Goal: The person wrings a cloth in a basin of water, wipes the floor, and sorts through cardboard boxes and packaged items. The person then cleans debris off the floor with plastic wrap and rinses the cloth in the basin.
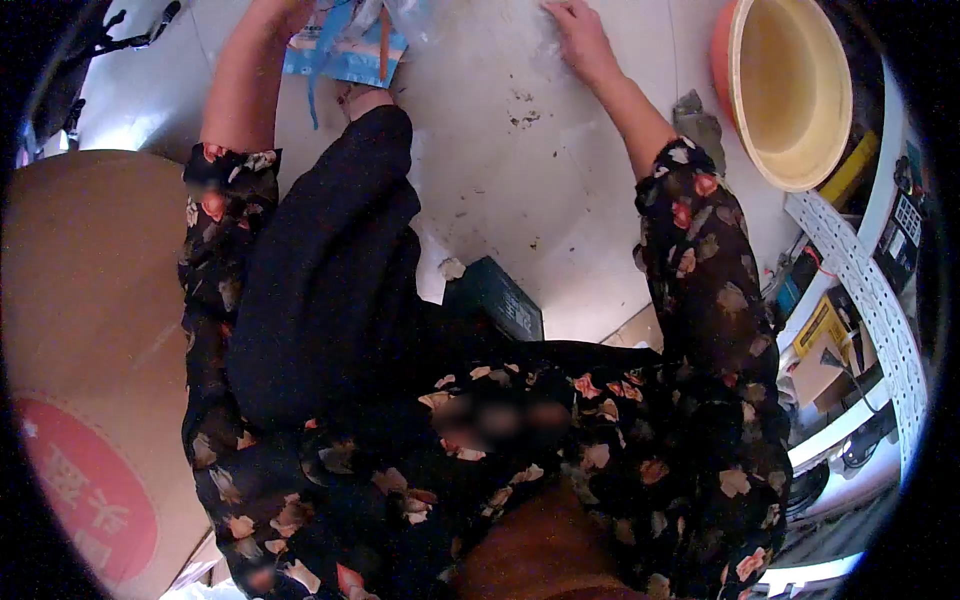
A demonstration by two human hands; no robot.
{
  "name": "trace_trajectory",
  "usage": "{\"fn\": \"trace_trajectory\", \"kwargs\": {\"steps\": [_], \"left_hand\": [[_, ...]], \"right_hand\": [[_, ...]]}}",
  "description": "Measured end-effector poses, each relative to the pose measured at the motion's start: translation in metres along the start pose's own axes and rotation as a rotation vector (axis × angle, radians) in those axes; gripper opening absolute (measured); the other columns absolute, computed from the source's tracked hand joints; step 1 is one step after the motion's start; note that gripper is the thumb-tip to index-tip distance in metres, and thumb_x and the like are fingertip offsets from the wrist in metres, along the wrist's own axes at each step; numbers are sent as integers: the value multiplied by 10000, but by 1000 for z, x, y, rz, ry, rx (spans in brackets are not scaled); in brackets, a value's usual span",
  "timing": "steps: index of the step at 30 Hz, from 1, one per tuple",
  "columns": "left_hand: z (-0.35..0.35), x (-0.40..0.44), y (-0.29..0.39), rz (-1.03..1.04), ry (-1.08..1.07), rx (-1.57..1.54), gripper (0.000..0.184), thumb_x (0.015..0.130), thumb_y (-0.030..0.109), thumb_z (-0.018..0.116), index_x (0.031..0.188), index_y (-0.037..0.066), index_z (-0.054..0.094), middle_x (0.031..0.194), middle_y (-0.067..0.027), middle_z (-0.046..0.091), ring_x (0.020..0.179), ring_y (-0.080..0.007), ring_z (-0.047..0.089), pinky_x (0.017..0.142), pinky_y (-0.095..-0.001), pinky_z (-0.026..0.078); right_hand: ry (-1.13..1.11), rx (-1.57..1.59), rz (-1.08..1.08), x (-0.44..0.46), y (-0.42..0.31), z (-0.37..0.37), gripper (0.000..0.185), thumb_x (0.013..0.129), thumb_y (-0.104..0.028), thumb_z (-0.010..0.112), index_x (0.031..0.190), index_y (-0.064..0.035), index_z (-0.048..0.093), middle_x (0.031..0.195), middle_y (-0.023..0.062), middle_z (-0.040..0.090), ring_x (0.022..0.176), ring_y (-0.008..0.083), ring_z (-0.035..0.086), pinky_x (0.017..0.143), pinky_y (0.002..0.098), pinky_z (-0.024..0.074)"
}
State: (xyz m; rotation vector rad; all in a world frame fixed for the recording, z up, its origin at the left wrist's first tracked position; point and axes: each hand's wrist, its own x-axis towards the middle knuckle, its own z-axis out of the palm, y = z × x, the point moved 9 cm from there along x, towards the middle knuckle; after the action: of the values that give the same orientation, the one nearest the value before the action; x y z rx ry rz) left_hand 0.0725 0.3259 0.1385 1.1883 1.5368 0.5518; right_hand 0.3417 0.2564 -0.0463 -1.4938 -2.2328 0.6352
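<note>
At the top edge, my left hand (pixel 287 8) is mostly cut off by the frame, and its fingers are hidden. Beside it lies a blue printed plastic packet (pixel 345 66) with a loose blue strip (pixel 312 95) and a narrow orange-brown strip (pixel 384 45). Crumpled clear plastic (pixel 408 18) sits against the packet. My right hand (pixel 583 42) reaches over the pale floor (pixel 470 150), fingers stretched toward the upper left and partly out of frame. Something faint and transparent shows near those fingers; whether they touch it is unclear.
Dark crumbs (pixel 523 112) are scattered on the floor. An orange basin (pixel 722 75) with a cream inside stands at the right, near a grey cloth-like lump (pixel 700 128) and a metal shelf (pixel 860 270). A dark green box (pixel 492 300) is by my legs; a large cardboard box (pixel 100 270) fills the left.
</note>
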Motion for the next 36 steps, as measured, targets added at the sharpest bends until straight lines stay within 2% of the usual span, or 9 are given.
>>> {"fn": "trace_trajectory", "kwargs": {"steps": [3,4,6,8,11,17,20,29,36], "left_hand": [[2,-16,9,-112,32,140,306,919,268,559,1152,72,582,1023,-67,608,833,-185,576,664,-326,478],[4,-10,6,-40,-12,79,308,920,269,560,1155,71,580,1027,-66,607,845,-188,578,675,-330,481],[5,2,2,108,-98,-44,312,922,269,562,1161,70,575,1036,-65,607,869,-193,581,696,-338,486],[2,2,-3,55,-65,-25,312,922,271,564,1158,68,577,1051,-62,604,901,-194,578,731,-345,485],[0,0,-2,61,-51,-23,318,919,283,568,1155,70,581,1060,-56,601,935,-191,569,769,-347,477],[0,2,-4,88,-44,79,334,920,306,555,1164,79,580,1070,-52,602,956,-187,559,785,-343,466],[-1,2,-11,19,-39,72,339,923,305,546,1175,80,577,1086,-53,600,955,-191,560,786,-340,463],[1,6,-18,55,-56,-9,335,929,284,544,1180,64,571,1090,-60,602,954,-195,563,796,-345,464],[11,5,-9,81,-112,-83,314,935,227,536,1173,26,575,1105,-74,598,968,-191,562,816,-315,463]], "right_hand": [[-46,157,-156,-11,-39,17,495,693,81,511,1142,-106,603,1000,141,570,973,335,536,870,371,446],[-67,190,-213,-17,-55,20,509,674,88,505,1134,-103,609,955,142,567,940,331,539,848,353,446],[-250,329,-96,-35,-61,41,476,673,88,530,1086,-113,654,926,116,567,938,317,541,839,341,447],[-476,489,35,-58,-64,62,453,671,76,556,1062,-119,674,927,110,564,936,307,537,839,337,447],[-511,433,48,-95,-72,74,407,684,53,579,1036,-119,688,935,104,567,931,300,537,832,342,448],[-435,456,-196,-87,-89,19,384,730,56,551,1044,-128,675,986,98,587,949,301,534,863,338,443],[-322,246,-151,-63,-60,-1,446,725,58,557,1106,-152,656,1040,91,594,989,298,517,894,357,439],[-459,-17,-364,-85,-86,12,747,656,-30,675,1356,-161,445,1269,109,475,1153,311,454,992,366,415],[-457,-30,-441,-103,-103,20,598,659,-63,672,1228,-101,493,1235,104,467,1158,307,438,954,367,434]]}}
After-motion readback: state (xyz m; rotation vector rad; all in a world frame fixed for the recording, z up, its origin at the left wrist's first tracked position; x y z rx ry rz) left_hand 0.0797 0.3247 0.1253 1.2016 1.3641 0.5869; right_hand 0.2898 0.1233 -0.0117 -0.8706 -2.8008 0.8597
